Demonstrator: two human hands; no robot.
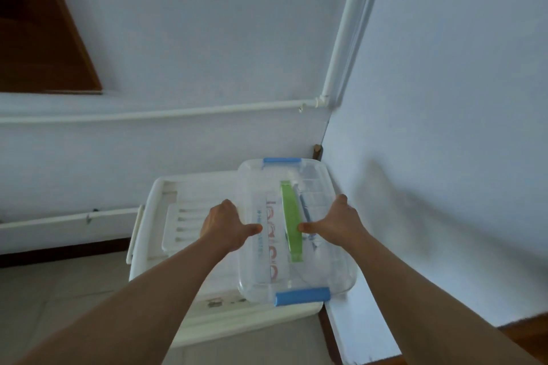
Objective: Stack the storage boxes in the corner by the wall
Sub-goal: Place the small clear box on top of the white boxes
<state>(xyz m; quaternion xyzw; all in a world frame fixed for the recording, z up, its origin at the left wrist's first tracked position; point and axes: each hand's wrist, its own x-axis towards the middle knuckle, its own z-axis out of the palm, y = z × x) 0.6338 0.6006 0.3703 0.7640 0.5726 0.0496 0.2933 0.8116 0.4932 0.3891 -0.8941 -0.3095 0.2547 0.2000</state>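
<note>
A small clear storage box [323, 264] with blue end clips and a green handle on its lid sits over the right half of a large white storage box [184, 234] in the room's corner. My left hand [226, 225] grips the clear box's left side, thumb on the lid. My right hand [333, 224] grips its right side, thumb touching the green handle. Whether the clear box rests fully on the white lid or is held just above it, I cannot tell.
Two pale walls meet at the corner [326, 133] right behind the boxes. White pipes [178, 111] run along the back wall and up the corner. A dark wooden panel [44, 32] is at the upper left. Tiled floor [59, 290] lies to the left.
</note>
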